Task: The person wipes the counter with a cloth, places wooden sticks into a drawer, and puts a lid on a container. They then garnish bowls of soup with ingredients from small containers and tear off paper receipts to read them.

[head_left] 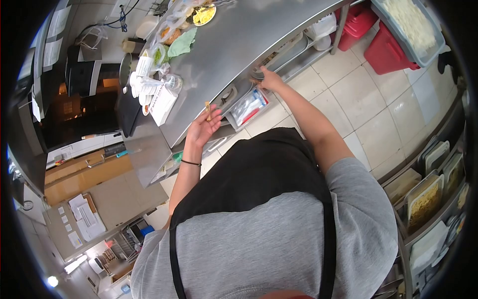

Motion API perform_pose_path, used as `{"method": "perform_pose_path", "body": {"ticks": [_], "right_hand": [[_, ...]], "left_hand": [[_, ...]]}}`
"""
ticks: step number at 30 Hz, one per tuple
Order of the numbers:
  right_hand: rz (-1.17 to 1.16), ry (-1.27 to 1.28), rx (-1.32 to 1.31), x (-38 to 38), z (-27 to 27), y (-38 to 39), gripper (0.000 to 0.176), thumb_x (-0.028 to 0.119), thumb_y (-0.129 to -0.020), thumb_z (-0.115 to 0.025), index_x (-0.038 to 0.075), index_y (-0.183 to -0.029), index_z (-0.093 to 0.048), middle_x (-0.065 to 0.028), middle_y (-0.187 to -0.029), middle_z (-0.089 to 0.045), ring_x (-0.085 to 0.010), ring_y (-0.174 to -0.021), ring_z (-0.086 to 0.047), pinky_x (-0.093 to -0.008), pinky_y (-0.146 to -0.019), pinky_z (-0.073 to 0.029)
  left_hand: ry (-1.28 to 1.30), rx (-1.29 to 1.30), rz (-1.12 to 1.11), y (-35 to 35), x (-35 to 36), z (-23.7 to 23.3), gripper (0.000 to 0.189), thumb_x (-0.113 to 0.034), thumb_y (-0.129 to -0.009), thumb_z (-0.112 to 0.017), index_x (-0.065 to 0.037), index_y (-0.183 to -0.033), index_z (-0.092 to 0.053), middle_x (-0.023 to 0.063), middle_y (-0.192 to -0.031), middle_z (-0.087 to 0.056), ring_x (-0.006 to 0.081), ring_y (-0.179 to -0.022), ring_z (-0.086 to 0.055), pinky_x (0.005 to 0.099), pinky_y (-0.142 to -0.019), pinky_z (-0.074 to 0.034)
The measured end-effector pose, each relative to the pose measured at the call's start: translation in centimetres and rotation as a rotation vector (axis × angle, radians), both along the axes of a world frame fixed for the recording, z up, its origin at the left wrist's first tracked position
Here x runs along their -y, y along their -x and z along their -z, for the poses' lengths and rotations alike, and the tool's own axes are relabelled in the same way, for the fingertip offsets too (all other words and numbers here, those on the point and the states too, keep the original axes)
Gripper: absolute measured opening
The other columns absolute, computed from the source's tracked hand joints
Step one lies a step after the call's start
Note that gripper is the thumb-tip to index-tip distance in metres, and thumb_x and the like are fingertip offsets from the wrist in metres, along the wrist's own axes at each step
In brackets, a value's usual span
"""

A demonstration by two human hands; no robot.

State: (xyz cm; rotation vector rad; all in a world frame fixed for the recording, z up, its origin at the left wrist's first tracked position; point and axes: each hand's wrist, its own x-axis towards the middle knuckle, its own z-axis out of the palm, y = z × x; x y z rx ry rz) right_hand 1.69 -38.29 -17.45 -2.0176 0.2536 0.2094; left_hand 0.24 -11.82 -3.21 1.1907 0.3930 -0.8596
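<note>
My left hand (203, 128) is raised palm up beside the front edge of the steel counter (219, 55). Between its curled fingers is a small, narrow tan piece (207, 108) that looks like wood. My right hand (270, 81) reaches in below the countertop, at the undershelf. Its thumb points up, while its fingertips are partly hidden among the dishes there, and I cannot tell whether they grip one. Just below that hand, a clear plastic bin (271, 105) holds plastic bags with red and blue print (249, 107).
On the counter stand stacked white cups (144, 65), a white box (164, 103), bagged foods and a bowl of yellow shreds (204, 15). Red bins (388, 47) and a grey tub of white shreds (440, 45) are at the upper right. A rack of containers (425, 199) lines the right.
</note>
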Motion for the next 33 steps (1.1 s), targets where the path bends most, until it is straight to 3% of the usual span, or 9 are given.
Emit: {"method": "perform_pose_path", "body": {"ticks": [3, 8, 10, 12, 15, 21, 27, 31, 33], "right_hand": [[-0.05, 0.014, -0.103, -0.7, 1.3, -1.5, 0.057, 0.033, -0.074, -0.059, 0.01, -0.121, -0.038, -0.0171, -0.11, -0.052, -0.0327, -0.101, -0.05, -0.0385, -0.085, -0.041], [-0.089, -0.008, 0.078, -0.9, -1.7, 0.1, 0.051, 0.018, -0.062, -0.069, 0.003, -0.108, -0.052, -0.0176, -0.093, -0.06, -0.0283, -0.087, -0.057, -0.0333, -0.074, -0.046], [-0.062, -0.072, 0.158, -0.9, 0.8, 0.2, 0.04, 0.018, -0.063, -0.069, 0.002, -0.099, -0.058, -0.0158, -0.085, -0.062, -0.0255, -0.08, -0.06, -0.0316, -0.07, -0.047], [0.118, -0.271, 0.048, -1.3, 10.1, -1.8, 0.027, 0.019, -0.064, -0.069, 0.0, -0.081, -0.063, -0.0104, -0.069, -0.062, -0.0154, -0.063, -0.058, -0.0262, -0.061, -0.046], [0.318, -0.425, -0.082, -1.5, 13.6, -4.0, 0.018, 0.018, -0.063, -0.066, 0.005, -0.075, -0.065, -0.0112, -0.075, -0.063, -0.0227, -0.075, -0.061, -0.0314, -0.07, -0.047], [0.373, -0.459, -0.081, -1.4, 3.9, -5.8, 0.019, 0.008, -0.063, -0.064, -0.005, -0.076, -0.062, -0.0111, -0.07, -0.062, -0.0186, -0.063, -0.059, -0.0272, -0.056, -0.046], [0.348, -0.723, -0.09, -1.9, 8.1, -3.1, 0.018, 0.019, -0.077, -0.061, 0.003, -0.083, -0.063, -0.0031, -0.069, -0.06, -0.0062, -0.054, -0.049, -0.0198, -0.048, -0.038], [-0.089, -0.725, -0.167, -4.9, 4.9, 0.1, 0.021, 0.02, -0.08, -0.059, 0.009, -0.098, -0.063, -0.0022, -0.08, -0.061, -0.0061, -0.063, -0.052, -0.0183, -0.057, -0.043], [-0.231, -0.909, -0.145, -6.3, -0.2, 2.4, 0.023, 0.021, -0.081, -0.058, 0.01, -0.101, -0.062, -0.0015, -0.082, -0.061, -0.0079, -0.067, -0.054, -0.0207, -0.062, -0.045]], "left_hand": [[0.009, -0.006, 0.006, 0.0, 0.3, -0.1, 0.033, -0.015, -0.087, -0.043, -0.002, -0.117, -0.042, 0.0137, -0.1, -0.056, 0.0212, -0.085, -0.058, 0.0315, -0.074, -0.048], [0.05, 0.02, 0.07, 0.2, 0.3, -1.0, 0.035, -0.014, -0.087, -0.042, -0.002, -0.12, -0.038, 0.0178, -0.112, -0.05, 0.022, -0.089, -0.057, 0.0314, -0.075, -0.047], [0.072, 0.038, 0.072, 0.4, 0.2, -1.3, 0.035, -0.013, -0.087, -0.042, -0.002, -0.12, -0.037, 0.0186, -0.114, -0.049, 0.0222, -0.09, -0.057, 0.0312, -0.075, -0.047], [0.094, 0.058, 0.071, 0.6, 0.1, -1.6, 0.035, -0.011, -0.087, -0.041, -0.001, -0.12, -0.036, 0.0194, -0.116, -0.047, 0.0224, -0.091, -0.057, 0.031, -0.075, -0.047], [0.101, 0.092, 0.112, 1.1, 0.5, -2.5, 0.032, -0.009, -0.087, -0.042, 0.001, -0.117, -0.038, 0.0199, -0.116, -0.048, 0.0227, -0.094, -0.056, 0.0291, -0.075, -0.048], [-0.003, 0.16, 0.211, 1.6, 0.6, -3.0, 0.028, -0.009, -0.088, -0.041, 0.003, -0.114, -0.042, 0.0208, -0.115, -0.048, 0.0233, -0.097, -0.056, 0.0264, -0.074, -0.05], [0.055, 0.101, 0.112, 1.9, 0.2, -2.4, 0.026, -0.007, -0.088, -0.04, 0.002, -0.112, -0.042, 0.0193, -0.114, -0.049, 0.0223, -0.096, -0.056, 0.0261, -0.074, -0.05], [-0.121, 0.107, 0.243, 1.8, -0.2, -0.2, 0.029, -0.011, -0.088, -0.043, 0.003, -0.113, -0.044, 0.0155, -0.108, -0.054, 0.0183, -0.09, -0.058, 0.0247, -0.072, -0.049], [-0.531, 0.227, 0.475, 2.1, -0.2, 1.2, 0.025, -0.012, -0.087, -0.046, 0.002, -0.108, -0.048, 0.0112, -0.097, -0.059, 0.0145, -0.08, -0.06, 0.0234, -0.067, -0.049]]}}
